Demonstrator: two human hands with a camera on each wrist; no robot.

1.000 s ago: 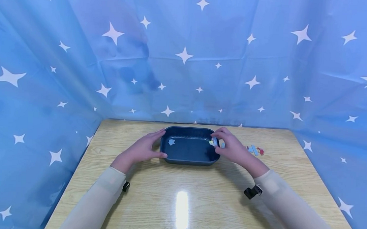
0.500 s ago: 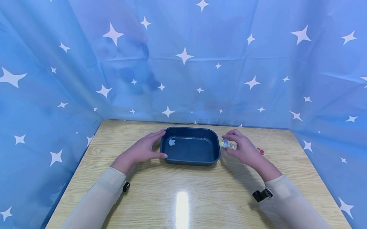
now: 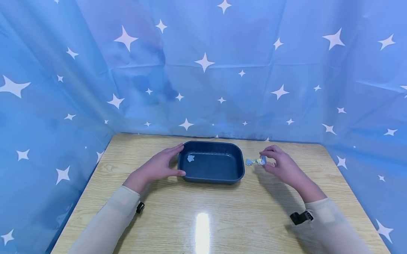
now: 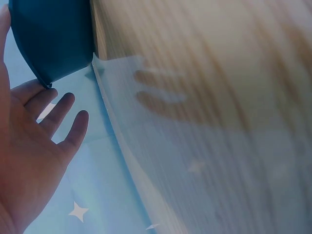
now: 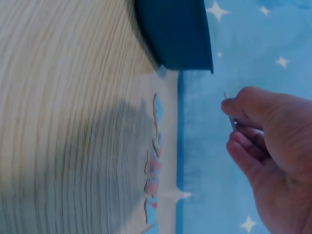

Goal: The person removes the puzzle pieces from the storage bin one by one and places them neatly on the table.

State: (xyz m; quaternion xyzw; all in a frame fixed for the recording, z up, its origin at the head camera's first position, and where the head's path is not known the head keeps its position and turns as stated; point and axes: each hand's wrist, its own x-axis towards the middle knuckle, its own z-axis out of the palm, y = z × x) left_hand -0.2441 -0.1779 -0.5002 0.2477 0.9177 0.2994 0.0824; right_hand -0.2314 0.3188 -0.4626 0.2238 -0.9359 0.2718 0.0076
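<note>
My right hand (image 3: 284,165) pinches a small, thin, flat blue piece (image 3: 263,160) between thumb and fingers, to the right of the dark blue tray (image 3: 211,181). In the right wrist view this piece (image 5: 232,123) shows edge-on, held above the table. Below it, several flat, irregular, printed puzzle-like pieces (image 5: 152,165) lie in a row on the wood; the hand partly hides them in the head view. My left hand (image 3: 157,164) spans the tray's left end, thumb at the front corner and fingers at the back. Inside the tray, near its left side, lies one light blue piece (image 3: 190,158).
The wooden table (image 3: 160,219) carries the tray near its far edge. A blue curtain with white stars (image 3: 204,97) hangs close behind and along both sides. A bright light reflection (image 3: 202,235) falls on the table's front part.
My right hand has moved right, from the tray's right rim to over the row of pieces, with a piece pinched throughout. The left hand and the tray stay in place.
</note>
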